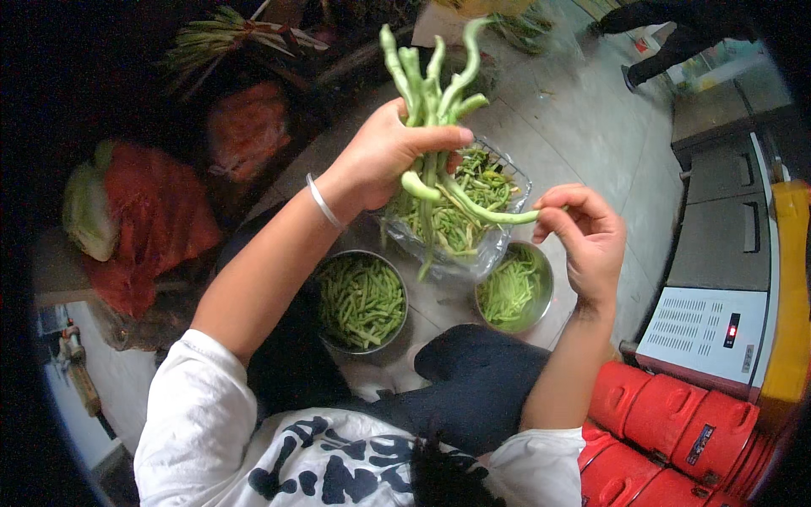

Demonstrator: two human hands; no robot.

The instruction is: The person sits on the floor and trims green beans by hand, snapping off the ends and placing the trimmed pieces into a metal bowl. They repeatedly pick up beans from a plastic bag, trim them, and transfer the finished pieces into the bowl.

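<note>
My left hand [396, 152] grips a bunch of long green beans [431, 101] in mid-air, its ends sticking up above the thumb and hanging below. One bean [488, 214] curves out of the bunch to the right, where my right hand [586, 231] pinches its tip between thumb and fingers. Beneath the bunch stands a wire basket [507, 163] lined with a clear plastic bag [485, 256], full of bean scraps [488, 184]. A metal bowl [406, 298] at the left holds short bean pieces [361, 301]. Thin pale-green strips [510, 288] lie in another metal bowl [546, 298].
Red plastic crates [675, 418] are stacked at lower right beside a steel refrigerated cabinet [719, 241]. A person's dark-clothed legs [659, 44] are at upper right. Leafy stalks [215, 41], a red bag [155, 209] and a pale green vegetable [92, 209] lie at left.
</note>
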